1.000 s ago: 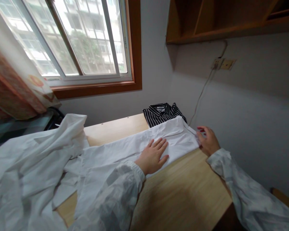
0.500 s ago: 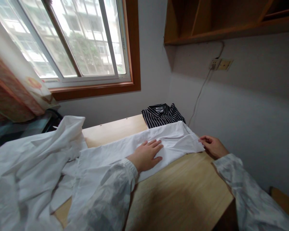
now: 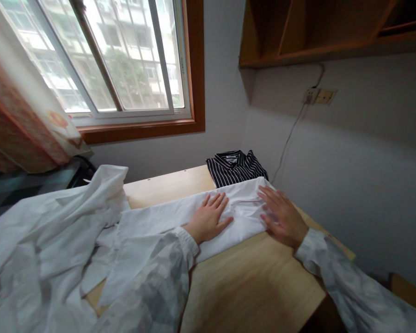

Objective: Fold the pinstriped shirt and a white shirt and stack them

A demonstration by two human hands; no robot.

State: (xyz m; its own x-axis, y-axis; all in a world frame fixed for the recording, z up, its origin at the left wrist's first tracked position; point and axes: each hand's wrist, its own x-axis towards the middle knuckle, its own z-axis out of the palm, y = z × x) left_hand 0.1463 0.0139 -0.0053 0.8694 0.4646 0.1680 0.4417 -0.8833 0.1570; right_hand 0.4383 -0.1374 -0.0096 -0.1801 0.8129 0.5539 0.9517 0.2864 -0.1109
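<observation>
Cloth (image 3: 246,210), white and laid out in a long strip, runs across your table (image 3: 256,277) from the rumpled white heap (image 3: 55,245) at left toward the right end. Your left hand (image 3: 210,219) lies palm down on the strip, fingers spread and gripping nothing. Your right hand (image 3: 286,219) is over the strip's right end, fingers outstretched and open (they are blurred, so I cannot tell whether they press down). At the strip's far edge, a folded striped shirt (image 3: 235,170) lies near the wall (image 3: 225,92).
</observation>
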